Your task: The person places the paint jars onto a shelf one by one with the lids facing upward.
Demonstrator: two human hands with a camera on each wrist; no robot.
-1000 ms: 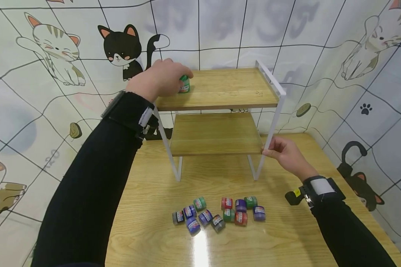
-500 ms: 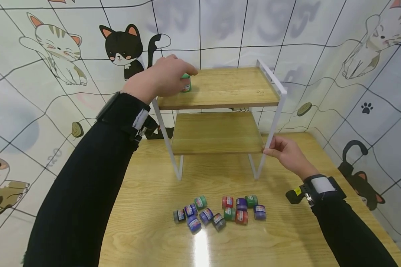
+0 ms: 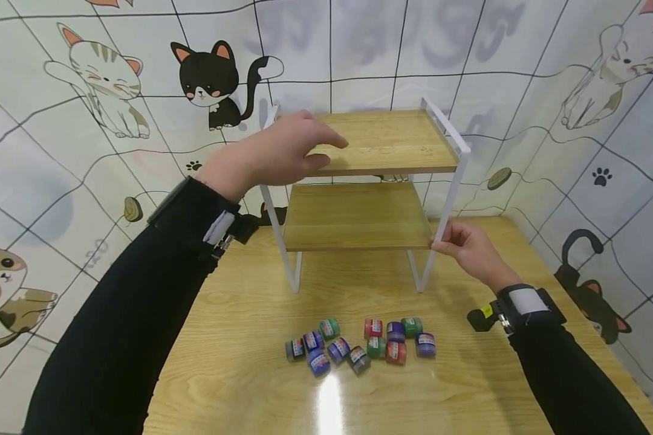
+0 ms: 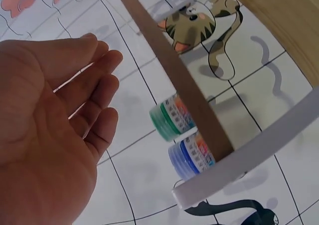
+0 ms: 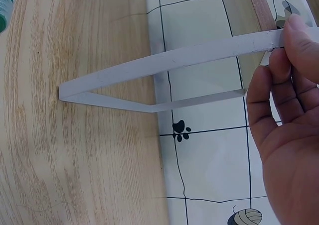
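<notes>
Left hand [image 3: 288, 151]: loosely spread, holds nothing | Right hand [image 3: 470, 251]: pinches rack leg [image 3: 448, 205] | Green jar [image 4: 170, 119], blue jar [image 4: 190, 158]: sit side by side, upper shelf [image 3: 392, 142], left end | Other jars [image 3: 359, 360]: on table [image 3: 239, 362] | Handling: probably light, rigid, slick; grip by the sides

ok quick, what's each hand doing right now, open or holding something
Left hand: open, holding nothing, near the top shelf.
Right hand: closed, pinching the white shelf leg.
</notes>
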